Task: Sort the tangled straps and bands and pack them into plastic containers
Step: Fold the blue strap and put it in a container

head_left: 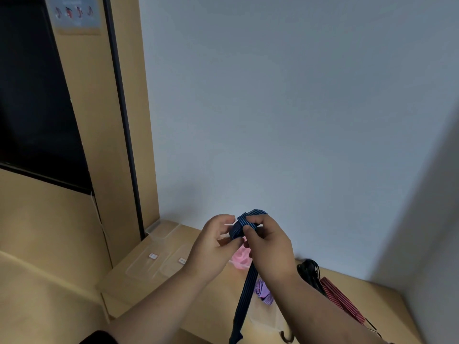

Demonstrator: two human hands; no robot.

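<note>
A dark blue striped strap (244, 292) is held up above the wooden table (211, 309). My left hand (213, 247) pinches its rolled top end, and my right hand (269, 247) grips the same roll from the right. The rest of the strap hangs straight down past the table's front edge. Under my hands a pink band (240, 257) lies in a clear plastic container, largely hidden. A purple band (263, 292) lies in another clear container (268, 319) beside the hanging strap.
Two clear lids (149, 263) lie flat on the table's left part, and a clear container (161, 229) stands at the back left. A black cord bundle (308, 269) and a red striped strap (340, 300) lie on the right. A grey wall rises behind.
</note>
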